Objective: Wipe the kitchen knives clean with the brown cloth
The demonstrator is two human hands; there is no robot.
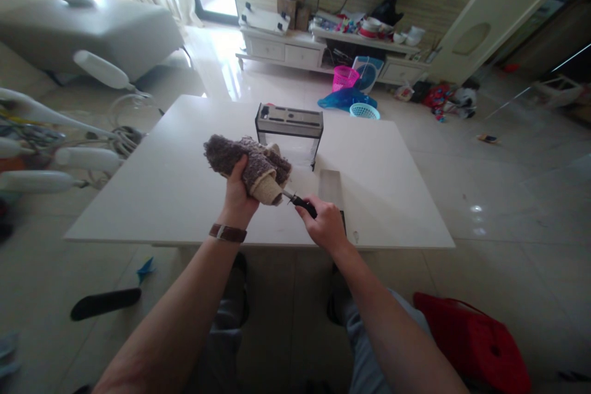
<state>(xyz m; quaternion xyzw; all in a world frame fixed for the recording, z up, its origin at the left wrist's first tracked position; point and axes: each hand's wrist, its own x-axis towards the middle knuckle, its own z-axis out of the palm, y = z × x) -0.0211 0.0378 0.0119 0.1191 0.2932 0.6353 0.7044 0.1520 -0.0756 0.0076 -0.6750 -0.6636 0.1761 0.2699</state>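
Above the middle of the white table (194, 209), my left hand (240, 197) is wrapped round a fuzzy grey-brown and beige cloth bundle (258, 175). My right hand (323, 221) grips the black handle of a screwdriver-like tool (305, 205). The tool's metal shaft points up and left to the bundle's beige end; whether its tip touches the cloth is hard to tell. Behind the bundle stands a grey and black frame-like device (290, 120). A flat grey tray-like piece (330, 188) lies on the table just beyond my right hand.
A small clear item (356, 236) lies near the table's front edge. White lamp-like parts with cables (90, 159) stand at the left. Baskets, including a pink one (345, 77), are beyond the table. A red bag (471, 341) sits on the floor at right.
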